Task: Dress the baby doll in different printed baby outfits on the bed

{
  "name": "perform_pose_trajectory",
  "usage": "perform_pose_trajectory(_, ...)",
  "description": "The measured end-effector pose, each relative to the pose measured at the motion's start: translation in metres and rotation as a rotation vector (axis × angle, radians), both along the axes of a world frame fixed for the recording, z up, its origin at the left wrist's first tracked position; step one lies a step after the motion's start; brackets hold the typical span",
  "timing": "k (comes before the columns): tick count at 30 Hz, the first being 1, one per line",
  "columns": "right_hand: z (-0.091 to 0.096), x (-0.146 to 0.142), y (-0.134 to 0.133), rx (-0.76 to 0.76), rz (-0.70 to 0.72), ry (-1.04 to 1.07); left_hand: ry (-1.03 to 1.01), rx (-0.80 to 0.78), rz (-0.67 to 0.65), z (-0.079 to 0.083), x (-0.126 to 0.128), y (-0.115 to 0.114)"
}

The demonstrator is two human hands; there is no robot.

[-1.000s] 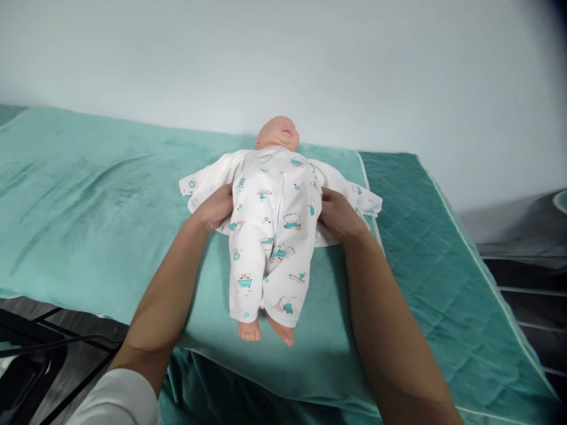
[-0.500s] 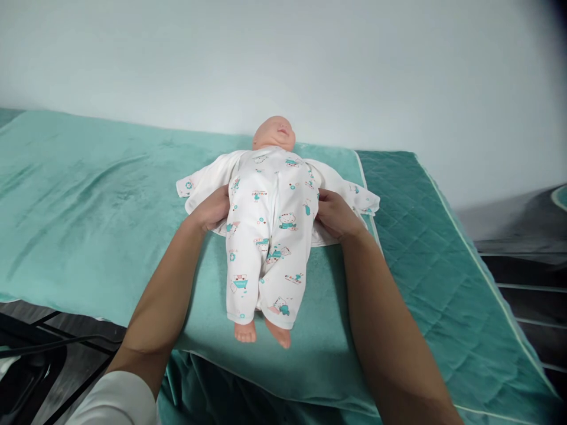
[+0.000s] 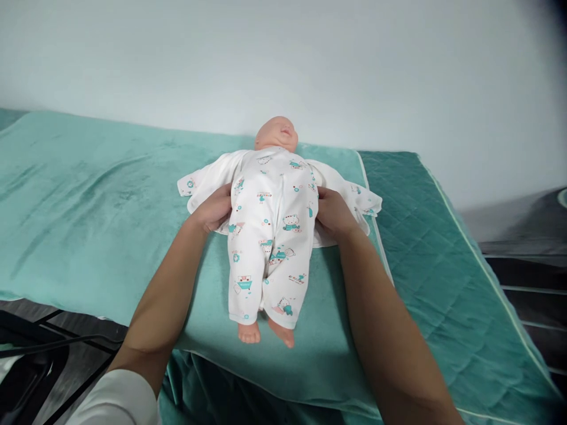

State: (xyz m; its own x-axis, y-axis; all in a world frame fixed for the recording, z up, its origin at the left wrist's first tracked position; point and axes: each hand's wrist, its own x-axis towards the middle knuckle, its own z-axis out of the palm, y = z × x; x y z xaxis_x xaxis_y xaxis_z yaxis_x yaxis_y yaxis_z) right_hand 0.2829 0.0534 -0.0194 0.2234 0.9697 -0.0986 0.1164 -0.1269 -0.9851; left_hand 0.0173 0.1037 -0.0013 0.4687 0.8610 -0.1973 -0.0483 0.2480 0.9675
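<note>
A baby doll [image 3: 277, 133] lies on its back, head toward the wall and bare feet toward me. White printed trousers [image 3: 271, 236] cover it from the chest to the ankles. Beneath it a white long-sleeved baby shirt [image 3: 339, 177] is spread open, its sleeves stretched out to both sides. My left hand [image 3: 215, 208] is curled against the left side of the trousers at the doll's waist. On the opposite side, my right hand [image 3: 333, 211] grips in the same way. The fingertips of both hands are hidden behind the trouser edges.
A smooth green cover [image 3: 88, 206] lies under the doll, over a darker quilted green mattress [image 3: 443, 283] at the right. A pale wall [image 3: 283, 59] borders the far edge. Black frame bars and a cable [image 3: 57, 342] show at lower left, metal rails [image 3: 535, 290] at right.
Very little differs. The whole scene sits slightly further right in view, and both hands keep their places at the doll's sides.
</note>
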Motion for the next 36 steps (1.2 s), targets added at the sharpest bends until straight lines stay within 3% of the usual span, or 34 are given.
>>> perform_pose_trajectory(5, 0.005, -0.002, 0.003, 0.015, -0.133, -0.305, -0.062, -0.045, 0.005, -0.001, 0.001, 0.001)
perform_pose_trajectory(11, 0.007, -0.004, 0.001, -0.009, 0.033, -0.147, -0.077, -0.050, 0.014, -0.006, 0.000, 0.002)
perform_pose_trajectory(21, 0.007, -0.012, -0.001, 0.079, 0.000, 0.148, -0.103, -0.035, 0.065, -0.008, 0.005, 0.001)
perform_pose_trajectory(28, 0.020, -0.016, -0.009, 0.062, 0.037, 0.045, -0.126, -0.012, 0.111, -0.003, 0.006, -0.006)
perform_pose_trajectory(33, 0.015, -0.011, -0.007, 0.059, 0.183, 0.032, -0.125, -0.009, 0.099, -0.004, 0.005, -0.007)
perform_pose_trajectory(36, 0.013, -0.011, -0.006, 0.082, 0.162, 0.026, -0.139, -0.023, 0.111, -0.002, 0.007, -0.008)
